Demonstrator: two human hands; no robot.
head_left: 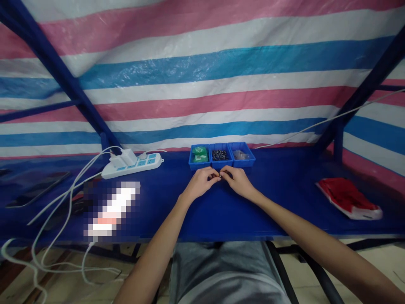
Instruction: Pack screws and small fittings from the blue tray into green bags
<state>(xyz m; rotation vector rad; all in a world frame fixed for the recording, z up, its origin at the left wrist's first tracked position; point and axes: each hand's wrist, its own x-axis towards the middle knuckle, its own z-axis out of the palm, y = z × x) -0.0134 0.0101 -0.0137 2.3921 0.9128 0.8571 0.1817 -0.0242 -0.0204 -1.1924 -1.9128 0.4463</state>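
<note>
My left hand (202,180) and my right hand (236,179) meet just in front of three small blue bins. Fingers and thumbs of both are pinched together around something small and dark, too tiny to name. In the left bin (190,162) lie green-and-white packets (200,158). Many small black pieces with light spots (219,155) fill the middle bin (221,164). The right bin (251,161) contains clear or greyish small items (241,155) that I cannot make out.
To the left, a white power strip (133,168) carries plugged-in chargers, and white cables (71,190) trail over the table edge. A pixelated bright patch (114,207) lies nearby, beside a dark flat device (38,190). On the right rests a red-and-white packet (348,196). Striped sheeting (202,76) hangs behind.
</note>
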